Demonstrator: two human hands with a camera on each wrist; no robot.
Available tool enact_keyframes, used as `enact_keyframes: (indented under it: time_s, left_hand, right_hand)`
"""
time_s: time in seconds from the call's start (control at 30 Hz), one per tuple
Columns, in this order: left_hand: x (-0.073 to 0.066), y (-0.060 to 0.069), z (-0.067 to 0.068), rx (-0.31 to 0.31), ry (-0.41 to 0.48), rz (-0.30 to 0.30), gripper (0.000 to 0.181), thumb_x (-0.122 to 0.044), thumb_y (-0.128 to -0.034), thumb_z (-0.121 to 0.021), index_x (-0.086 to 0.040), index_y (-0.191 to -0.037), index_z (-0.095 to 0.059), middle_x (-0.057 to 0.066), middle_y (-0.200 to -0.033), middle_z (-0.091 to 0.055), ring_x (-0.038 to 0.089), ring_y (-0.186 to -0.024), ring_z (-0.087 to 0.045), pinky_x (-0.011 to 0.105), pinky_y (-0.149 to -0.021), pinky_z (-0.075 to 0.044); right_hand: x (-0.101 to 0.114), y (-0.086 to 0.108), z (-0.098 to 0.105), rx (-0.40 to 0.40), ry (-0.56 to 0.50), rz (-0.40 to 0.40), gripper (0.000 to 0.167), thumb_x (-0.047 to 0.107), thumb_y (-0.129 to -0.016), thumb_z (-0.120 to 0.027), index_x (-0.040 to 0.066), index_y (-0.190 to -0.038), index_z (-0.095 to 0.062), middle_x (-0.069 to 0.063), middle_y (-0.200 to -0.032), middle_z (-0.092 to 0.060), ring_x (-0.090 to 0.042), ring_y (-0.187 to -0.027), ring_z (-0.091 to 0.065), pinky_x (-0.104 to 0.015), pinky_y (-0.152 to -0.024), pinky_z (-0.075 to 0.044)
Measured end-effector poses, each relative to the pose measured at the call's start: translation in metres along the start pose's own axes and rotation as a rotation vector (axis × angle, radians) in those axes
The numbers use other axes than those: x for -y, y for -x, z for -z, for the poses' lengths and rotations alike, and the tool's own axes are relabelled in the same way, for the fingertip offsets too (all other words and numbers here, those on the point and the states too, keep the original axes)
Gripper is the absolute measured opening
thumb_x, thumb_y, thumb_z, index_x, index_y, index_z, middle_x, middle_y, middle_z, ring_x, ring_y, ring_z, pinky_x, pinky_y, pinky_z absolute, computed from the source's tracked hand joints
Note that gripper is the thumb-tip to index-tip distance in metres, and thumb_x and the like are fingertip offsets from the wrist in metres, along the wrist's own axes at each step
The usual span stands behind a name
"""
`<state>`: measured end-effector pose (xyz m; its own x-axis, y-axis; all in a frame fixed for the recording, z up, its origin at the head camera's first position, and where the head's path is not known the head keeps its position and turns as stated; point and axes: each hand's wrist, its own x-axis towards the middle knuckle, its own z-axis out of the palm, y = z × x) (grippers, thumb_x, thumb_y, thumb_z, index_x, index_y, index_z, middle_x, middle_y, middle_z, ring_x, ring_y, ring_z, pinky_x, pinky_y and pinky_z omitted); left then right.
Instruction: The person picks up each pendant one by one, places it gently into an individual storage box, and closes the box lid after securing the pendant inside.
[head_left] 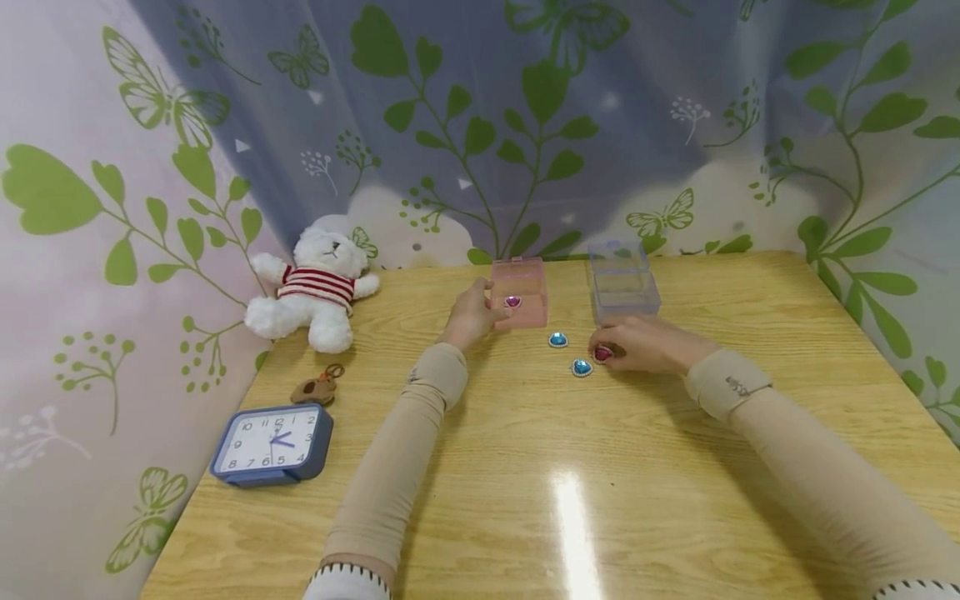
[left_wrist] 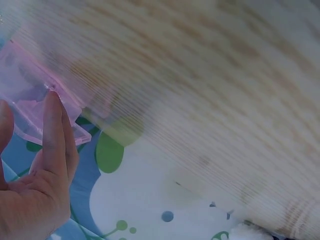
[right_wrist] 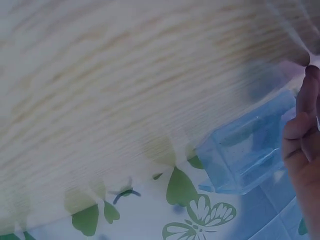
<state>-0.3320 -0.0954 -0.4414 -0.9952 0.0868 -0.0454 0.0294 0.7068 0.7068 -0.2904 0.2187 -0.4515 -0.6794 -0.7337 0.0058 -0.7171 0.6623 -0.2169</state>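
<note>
My left hand (head_left: 472,317) touches the left side of a pink clear box (head_left: 531,313), its fingers fairly straight in the left wrist view (left_wrist: 50,165). Inside that box lies a pink gem (head_left: 512,302). With thumb and fingers my right hand (head_left: 641,343) pinches a red gem (head_left: 602,354) at the table surface. Two blue gems lie left of it, one farther back (head_left: 557,339) and one nearer (head_left: 581,367). Behind the right hand stands a clear bluish box (head_left: 626,292), seen also in the right wrist view (right_wrist: 245,145).
A white teddy bear (head_left: 318,287) in a striped shirt sits at the back left of the wooden table (head_left: 480,467). In front of it are a brown keyring figure (head_left: 315,389) and a blue clock (head_left: 272,446). A patterned curtain (head_left: 465,125) hangs behind the table.
</note>
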Motion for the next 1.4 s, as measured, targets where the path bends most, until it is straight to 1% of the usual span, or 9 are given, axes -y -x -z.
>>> enact_keyframes:
  time_s: [0.13, 0.27, 0.47, 0.6, 0.7, 0.87, 1.1, 1.3, 1.4]
  left_hand:
    - [0.0, 0.0, 0.001, 0.009, 0.016, 0.008, 0.066, -0.021, -0.0962, -0.079, -0.005, -0.151, -0.047, 0.017, -0.114, -0.066, 0.024, -0.091, -0.062, 0.032, -0.075, -0.054]
    - [0.0, -0.001, 0.002, 0.005, 0.014, 0.013, 0.065, -0.021, -0.0971, -0.078, -0.006, -0.152, -0.046, 0.016, -0.113, -0.065, 0.023, -0.087, -0.061, 0.03, -0.071, -0.052]
    - [0.001, -0.002, 0.003, 0.005, 0.016, 0.016, 0.065, -0.019, -0.0971, -0.078, -0.005, -0.152, -0.046, 0.016, -0.112, -0.065, 0.022, -0.086, -0.062, 0.029, -0.072, -0.05]
    - [0.0, -0.003, 0.002, 0.008, 0.04, 0.017, 0.065, -0.017, -0.0973, -0.077, -0.004, -0.153, -0.045, 0.015, -0.108, -0.066, 0.021, -0.082, -0.066, 0.026, -0.07, -0.049]
    - [0.0, -0.003, 0.002, 0.01, 0.07, 0.02, 0.066, -0.016, -0.0967, -0.078, -0.004, -0.153, -0.045, 0.015, -0.106, -0.065, 0.021, -0.08, -0.068, 0.024, -0.067, -0.049]
    - [-0.002, -0.001, 0.0, 0.01, 0.075, 0.018, 0.066, -0.014, -0.0956, -0.078, -0.003, -0.152, -0.046, 0.017, -0.108, -0.066, 0.021, -0.081, -0.069, 0.023, -0.067, -0.051]
    - [-0.002, 0.0, 0.001, 0.012, 0.076, 0.022, 0.066, -0.013, -0.096, -0.078, -0.003, -0.152, -0.046, 0.018, -0.11, -0.066, 0.019, -0.079, -0.067, 0.023, -0.068, -0.051]
    - [-0.002, -0.001, 0.001, 0.013, 0.068, 0.021, 0.066, -0.014, -0.0962, -0.078, -0.003, -0.152, -0.045, 0.019, -0.113, -0.066, 0.022, -0.082, -0.069, 0.024, -0.068, -0.051]
    - [-0.001, -0.001, 0.001, 0.014, 0.068, 0.021, 0.066, -0.013, -0.0962, -0.078, -0.003, -0.152, -0.045, 0.02, -0.114, -0.066, 0.022, -0.082, -0.07, 0.024, -0.068, -0.051]
  right_hand:
    - [0.002, -0.002, 0.001, -0.046, -0.031, -0.006, 0.022, 0.014, -0.093, -0.076, 0.02, -0.115, -0.075, 0.004, -0.1, -0.075, -0.006, -0.078, -0.063, -0.03, -0.071, -0.056]
    - [0.009, -0.005, 0.005, -0.106, -0.031, -0.004, 0.021, 0.014, -0.093, -0.075, 0.02, -0.113, -0.074, 0.007, -0.088, -0.071, -0.004, -0.069, -0.055, -0.024, -0.061, -0.048]
    - [0.02, -0.018, 0.016, -0.183, -0.038, 0.017, 0.024, 0.015, -0.092, -0.076, 0.013, -0.115, -0.074, 0.004, -0.086, -0.066, -0.009, -0.069, -0.051, -0.025, -0.061, -0.042]
    - [0.021, -0.03, 0.023, -0.213, -0.093, 0.007, 0.028, 0.013, -0.092, -0.073, 0.01, -0.12, -0.073, 0.0, -0.086, -0.066, -0.01, -0.067, -0.048, -0.027, -0.061, -0.04]
    - [0.022, -0.039, 0.028, -0.215, -0.158, -0.016, 0.029, 0.012, -0.093, -0.071, 0.01, -0.122, -0.072, -0.002, -0.088, -0.07, -0.012, -0.068, -0.052, -0.029, -0.063, -0.044]
    - [0.02, -0.054, 0.032, -0.212, -0.248, -0.056, 0.03, 0.014, -0.096, -0.07, 0.009, -0.125, -0.071, -0.004, -0.088, -0.07, -0.017, -0.072, -0.056, -0.033, -0.067, -0.046]
    - [0.02, -0.075, 0.038, -0.23, -0.293, -0.092, 0.031, 0.015, -0.097, -0.072, 0.008, -0.127, -0.071, -0.006, -0.086, -0.071, -0.021, -0.077, -0.06, -0.036, -0.071, -0.049]
    - [0.021, -0.087, 0.04, -0.208, -0.328, -0.13, 0.032, 0.016, -0.097, -0.073, 0.009, -0.128, -0.07, -0.007, -0.088, -0.072, -0.023, -0.082, -0.065, -0.038, -0.077, -0.052]
    - [0.02, -0.093, 0.038, -0.201, -0.345, -0.144, 0.034, 0.013, -0.096, -0.071, 0.007, -0.129, -0.069, -0.01, -0.089, -0.071, -0.022, -0.08, -0.063, -0.038, -0.075, -0.052]
